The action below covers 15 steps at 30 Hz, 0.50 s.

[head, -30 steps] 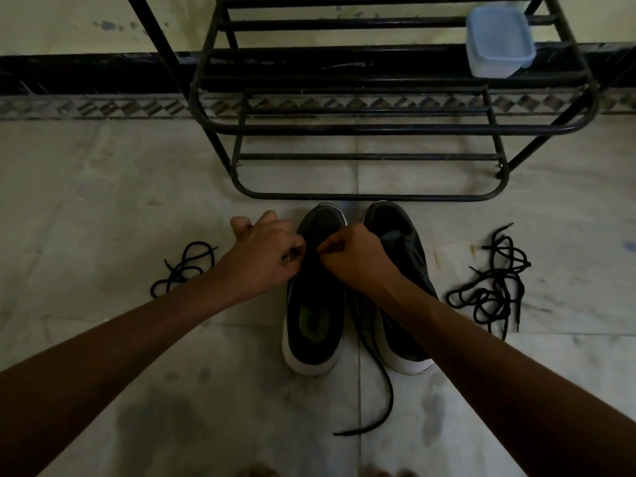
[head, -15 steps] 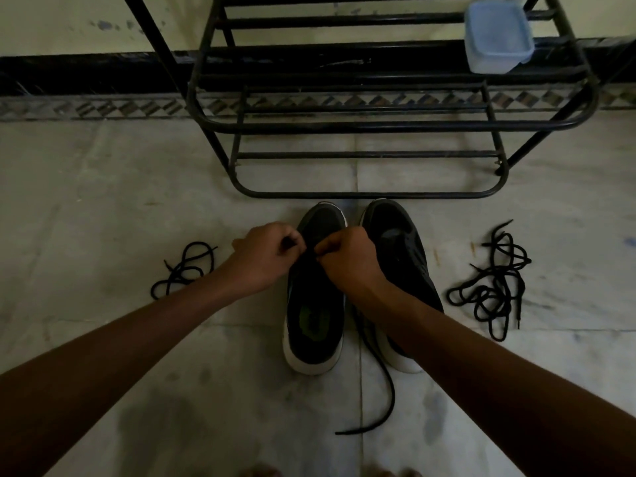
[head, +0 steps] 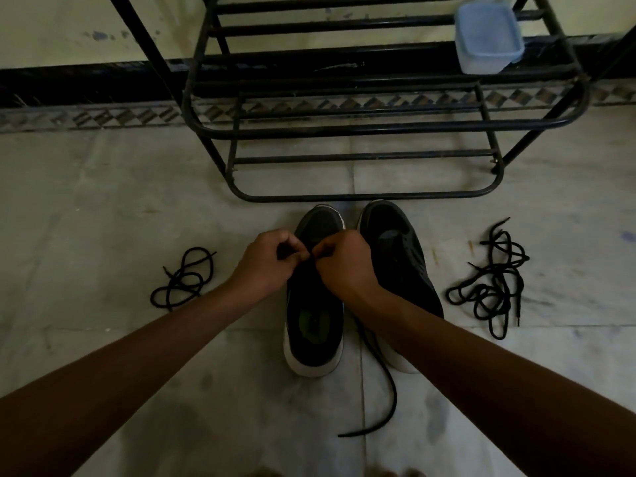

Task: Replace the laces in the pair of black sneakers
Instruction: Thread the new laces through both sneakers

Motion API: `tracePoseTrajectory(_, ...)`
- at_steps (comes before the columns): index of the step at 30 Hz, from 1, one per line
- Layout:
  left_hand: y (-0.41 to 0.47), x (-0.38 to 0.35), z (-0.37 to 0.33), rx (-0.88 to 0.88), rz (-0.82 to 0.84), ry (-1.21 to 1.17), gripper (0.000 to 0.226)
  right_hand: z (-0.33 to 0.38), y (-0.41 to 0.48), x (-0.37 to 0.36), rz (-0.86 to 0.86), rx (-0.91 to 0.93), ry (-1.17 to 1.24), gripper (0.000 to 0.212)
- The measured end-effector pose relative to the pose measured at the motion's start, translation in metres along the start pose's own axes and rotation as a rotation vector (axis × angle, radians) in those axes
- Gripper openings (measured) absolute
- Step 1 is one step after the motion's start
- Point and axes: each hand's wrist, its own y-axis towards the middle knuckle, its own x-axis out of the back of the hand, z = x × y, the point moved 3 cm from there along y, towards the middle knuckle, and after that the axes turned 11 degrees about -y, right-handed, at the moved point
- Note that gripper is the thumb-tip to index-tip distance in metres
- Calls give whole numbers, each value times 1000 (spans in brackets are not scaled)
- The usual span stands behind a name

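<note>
Lacing step on the left sneaker (head: 315, 304), which sits on the floor (head: 103, 208) just beside the right sneaker (head: 399, 266), below the shoe rack (head: 361, 127): left hand (head: 266, 265) and right hand (head: 344, 266) meet over its eyelet area, fingers curled and pressed together, apparently pinching the lace (head: 382, 383) that trails back on the floor. Eyelets are hidden, so progress is unclear. Next, likely pull the lace through and even the ends; spare laces lie left (head: 184, 278) and right (head: 492, 284).

This looks like a home entryway or hallway. A black metal shoe rack (head: 361, 125) stands against a pale painted wall (head: 69, 25) with a dark skirting and patterned tile border (head: 86, 115), on a worn marble-tiled floor (head: 103, 201). A plastic food container (head: 487, 37) sits on the rack.
</note>
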Motion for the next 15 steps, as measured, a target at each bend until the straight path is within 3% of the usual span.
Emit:
tracePoseTrajectory(4, 1, 11, 0, -191, -50, 130, 23, 2, -2, -2, -7, 18, -66, 21)
tracePoseTrajectory(6, 4, 16, 0, -289, 57, 206, 38, 3, -7, 0, -32, 49, -116, 21)
tracePoseTrajectory(8, 5, 18, 2, -282, 217, 218, 52, 4, -12, 2, -51, 90, -132, 21)
tracePoseTrajectory(10, 6, 17, 6, -288, 273, 238, 56, 4, -16, 3, -79, 132, -140, 19)
tracePoseTrajectory(15, 5, 13, 18, -327, 182, 457, 55, 3, -18, 12, -158, 158, -22, 20)
